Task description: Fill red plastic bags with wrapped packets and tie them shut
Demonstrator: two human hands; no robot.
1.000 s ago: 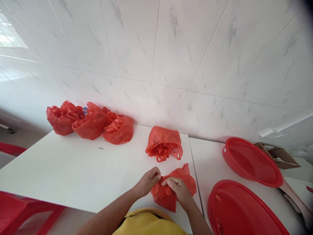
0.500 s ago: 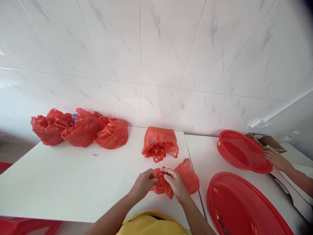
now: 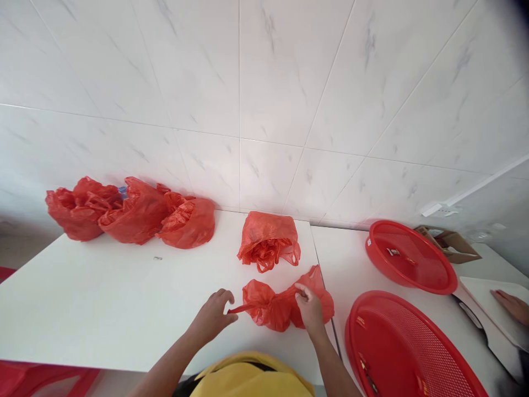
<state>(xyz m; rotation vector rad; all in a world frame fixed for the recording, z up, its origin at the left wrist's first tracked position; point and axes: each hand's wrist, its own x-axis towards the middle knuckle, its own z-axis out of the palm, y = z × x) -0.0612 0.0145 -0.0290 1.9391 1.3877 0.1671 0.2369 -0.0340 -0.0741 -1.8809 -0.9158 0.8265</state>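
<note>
A red plastic bag (image 3: 273, 317) lies bunched at its middle near the front of the white table. My left hand (image 3: 211, 315), to its left, pinches one stretched, twisted handle of it. Closed on the bag's other side is my right hand (image 3: 311, 310), its fingers gripping gathered plastic; the exact hold is partly hidden. More red plastic (image 3: 316, 281) spreads behind and right of that hand; I cannot tell whether it is a separate bag. Just beyond stands a fuller red bag (image 3: 268, 234), its crumpled opening facing me.
Several filled red bags (image 3: 185, 223) line the wall at left. On the right are a red basket (image 3: 413, 353), a red basin (image 3: 409, 251) holding small items, a cardboard box (image 3: 458, 245) and a white scale (image 3: 491, 309). Another person's hand (image 3: 512, 306) is over the scale.
My hands have moved apart, the left one drawing a bag handle out to the left. The other person's hand has left the basin, where small items now show.
</note>
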